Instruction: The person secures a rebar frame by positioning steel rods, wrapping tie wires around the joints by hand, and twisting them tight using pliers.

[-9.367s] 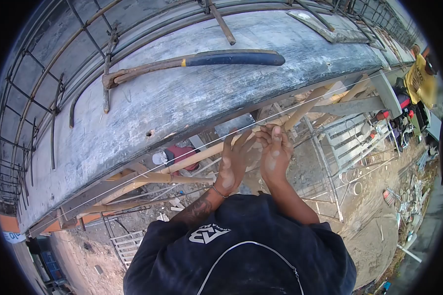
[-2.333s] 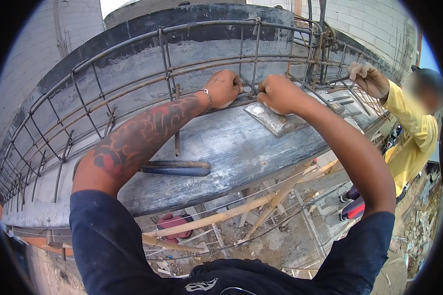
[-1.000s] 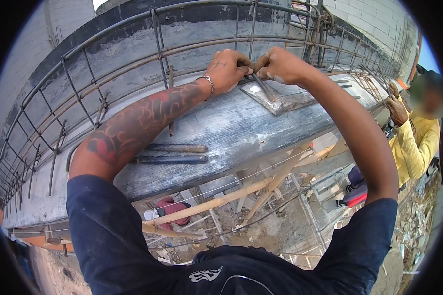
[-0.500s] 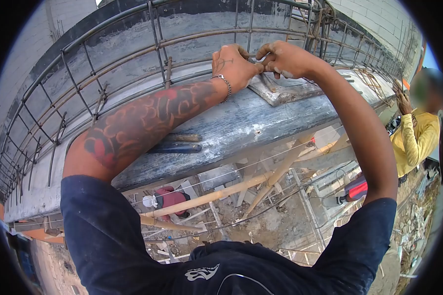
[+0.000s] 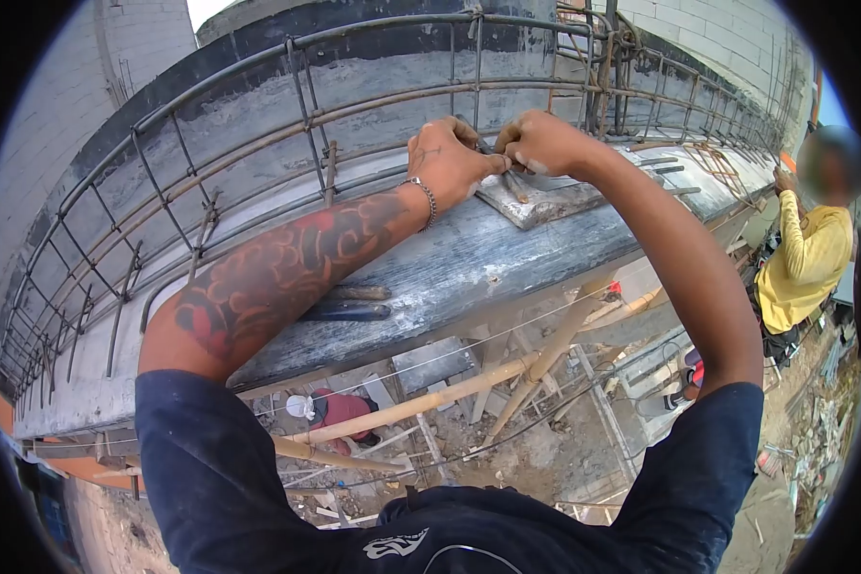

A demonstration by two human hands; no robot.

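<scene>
Both hands meet close to the steel rebar cage (image 5: 373, 102), above the grey ledge. My left hand (image 5: 448, 158) is closed in a pinch, its thumb and fingertips against those of the other hand. My right hand (image 5: 543, 145) has its fingers curled in at the same spot. What they pinch is too small and covered to make out. Just under the fingers, a short brown rod (image 5: 517, 187) lies on a flat grey slab (image 5: 545, 205). Two tool handles (image 5: 346, 312) stick out from below my left forearm on the board, their head hidden.
A wet grey board (image 5: 430, 271) runs along the ledge edge, with a deep drop in front. Bamboo poles (image 5: 450, 392) and a taut string cross below. A person in red (image 5: 340, 416) is down there; another in yellow (image 5: 802, 263) stands at right. Bent rods (image 5: 713, 172) lie farther along.
My hands stay together, and my right fingers are now curled in more tightly. The view has shifted slightly. At right, the person in yellow has lowered their hands a little.
</scene>
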